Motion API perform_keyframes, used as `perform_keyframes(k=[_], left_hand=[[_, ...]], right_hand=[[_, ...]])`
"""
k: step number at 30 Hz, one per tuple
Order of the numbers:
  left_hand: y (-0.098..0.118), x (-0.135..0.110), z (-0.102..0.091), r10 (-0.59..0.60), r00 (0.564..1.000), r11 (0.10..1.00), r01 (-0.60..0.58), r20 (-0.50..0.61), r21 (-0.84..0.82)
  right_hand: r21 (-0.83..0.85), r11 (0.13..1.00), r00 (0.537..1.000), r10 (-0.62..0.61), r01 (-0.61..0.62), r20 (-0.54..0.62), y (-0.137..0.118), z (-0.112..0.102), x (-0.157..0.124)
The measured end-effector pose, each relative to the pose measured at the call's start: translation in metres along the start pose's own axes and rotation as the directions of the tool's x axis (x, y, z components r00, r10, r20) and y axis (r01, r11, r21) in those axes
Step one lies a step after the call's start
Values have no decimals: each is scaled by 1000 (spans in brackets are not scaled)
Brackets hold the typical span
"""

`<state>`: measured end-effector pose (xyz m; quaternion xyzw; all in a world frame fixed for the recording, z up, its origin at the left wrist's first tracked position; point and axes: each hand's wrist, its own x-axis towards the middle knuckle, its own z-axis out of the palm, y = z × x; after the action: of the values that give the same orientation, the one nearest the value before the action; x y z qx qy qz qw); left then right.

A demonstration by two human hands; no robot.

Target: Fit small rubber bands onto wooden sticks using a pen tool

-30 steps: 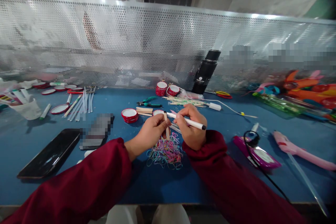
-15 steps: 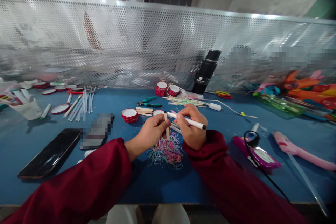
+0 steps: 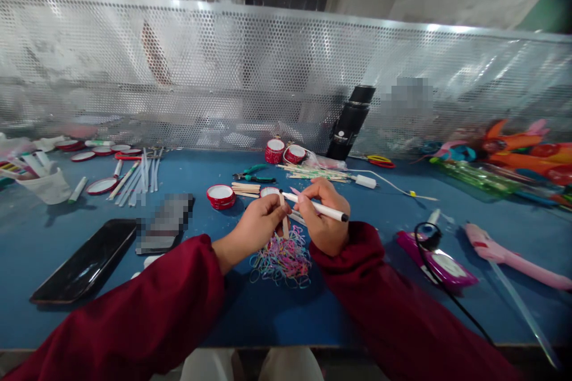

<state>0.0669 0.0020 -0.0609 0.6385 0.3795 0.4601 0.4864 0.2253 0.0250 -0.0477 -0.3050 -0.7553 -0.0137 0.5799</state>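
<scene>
My left hand [image 3: 257, 223] is closed on a wooden craft stick [image 3: 283, 214], held upright over a heap of small coloured rubber bands [image 3: 282, 261]. My right hand [image 3: 322, 214] grips a white marker pen [image 3: 318, 207] with a black end, its tip meeting the top of the stick. Both hands hover above the blue table [image 3: 250, 315], just in front of a red round lid [image 3: 220, 194] and more wooden sticks [image 3: 245, 189].
A black phone [image 3: 84, 261] lies at the left. Green pliers [image 3: 252, 174], red tape rolls [image 3: 274, 150] and a black bottle [image 3: 351, 122] stand behind. A pink glue gun [image 3: 500, 253] and a purple device [image 3: 440, 262] with a black cord lie at the right. A perforated metal screen [image 3: 223, 71] backs the table.
My right hand and the pen have shifted very slightly left toward the stick. Everything else has stayed in place.
</scene>
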Motion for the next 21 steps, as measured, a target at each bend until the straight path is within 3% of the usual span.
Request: perform_keyframes(k=[21], left_hand=[[0,0,0,-12,1000,1000,12,10,-3]], right_hand=[[-9,1000,1000,16,-16,0,0,0,0]])
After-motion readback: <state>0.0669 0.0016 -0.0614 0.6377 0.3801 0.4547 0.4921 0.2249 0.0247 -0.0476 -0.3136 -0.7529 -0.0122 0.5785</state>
